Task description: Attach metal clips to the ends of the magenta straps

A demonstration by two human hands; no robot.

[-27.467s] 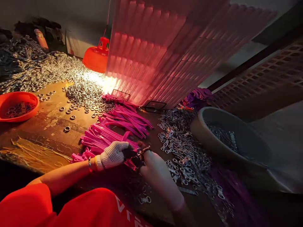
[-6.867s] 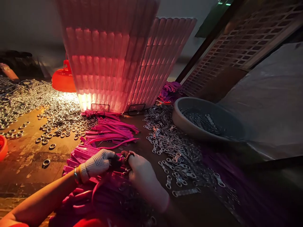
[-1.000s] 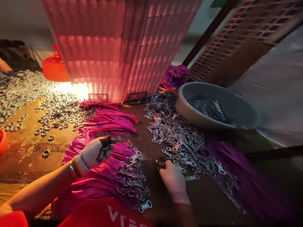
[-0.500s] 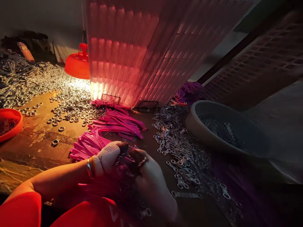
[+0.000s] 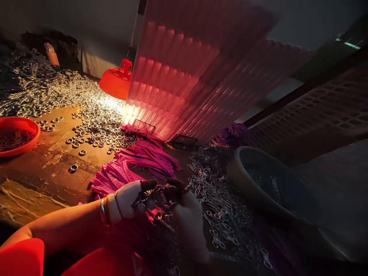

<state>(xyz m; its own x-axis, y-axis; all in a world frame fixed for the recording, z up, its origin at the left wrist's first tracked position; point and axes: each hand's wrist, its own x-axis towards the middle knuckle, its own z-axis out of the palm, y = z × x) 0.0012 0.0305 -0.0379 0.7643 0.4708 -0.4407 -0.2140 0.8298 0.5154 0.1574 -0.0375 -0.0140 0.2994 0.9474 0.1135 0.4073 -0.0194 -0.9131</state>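
My left hand (image 5: 129, 197), in a white glove with dark fingertips and a bracelet at the wrist, is closed around small dark metal fittings (image 5: 149, 195). Rings and links show among them, though their exact kind is unclear. A bit of pink strap (image 5: 155, 212) shows between the hands. My right hand (image 5: 188, 211), partly in shadow, has its fingers curled at the other side of the same fittings; its fingertips are dark too. Beyond the left hand lies a bundle of pink straps (image 5: 115, 177). Links of metal hardware (image 5: 212, 191) lie right of the right hand.
A red lamp (image 5: 116, 82) lights a heap of metal rings (image 5: 94, 122). Behind the straps rises a ribbed translucent panel (image 5: 172, 84). A red basin (image 5: 36, 134) stands left and a large grey tub (image 5: 232, 168) right, both holding metal pieces.
The view has shifted, so the scene sits further right and lower at the back. My hands have turned slightly, and more metal fittings and pink strap show between them.
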